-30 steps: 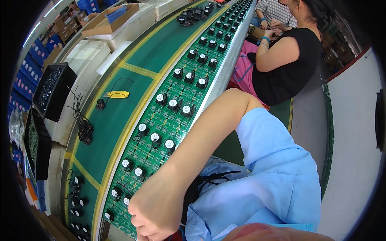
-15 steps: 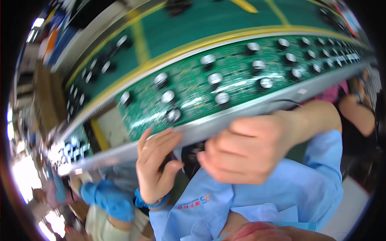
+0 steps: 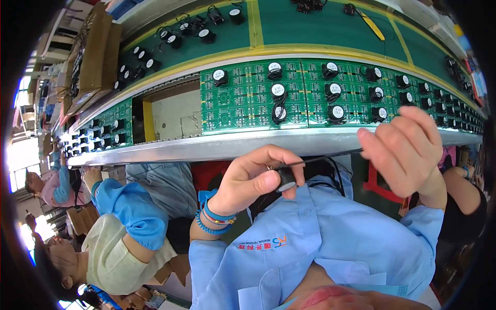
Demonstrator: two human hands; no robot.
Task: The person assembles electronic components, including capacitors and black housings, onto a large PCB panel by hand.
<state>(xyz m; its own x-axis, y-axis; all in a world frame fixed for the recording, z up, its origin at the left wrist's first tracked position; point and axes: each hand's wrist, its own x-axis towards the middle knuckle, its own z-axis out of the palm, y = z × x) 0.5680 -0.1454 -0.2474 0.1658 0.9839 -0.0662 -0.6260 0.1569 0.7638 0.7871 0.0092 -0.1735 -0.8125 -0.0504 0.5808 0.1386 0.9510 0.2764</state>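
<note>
My left hand (image 3: 250, 178) pinches a small black round buzzer (image 3: 285, 179) between thumb and fingers, in front of my blue work shirt. From the buzzer a thin black cable (image 3: 330, 156) runs taut to the right. Its far end is at my right hand (image 3: 405, 152), whose fingers are curled closed and slightly blurred. Beyond both hands, green circuit boards (image 3: 225, 106) lie in a row along a metal rail (image 3: 243, 144). Black buzzers with white round tops, such as this one (image 3: 278, 91), stand on them, several with coiled cables.
A green bench mat (image 3: 320, 33) behind the rail bears loose buzzers (image 3: 206, 36) and a yellow-handled tool (image 3: 373, 27). Left of the boards is a gap in the rail (image 3: 173, 111). A cardboard box (image 3: 95, 57) stands at far left. Co-workers sit on both sides; a blue sleeve (image 3: 132, 212) is nearby.
My left hand has left the rail's edge and now shows the buzzer in its grip. My right hand has moved right, drawing the cable out straight. The view has shifted and sharpened.
</note>
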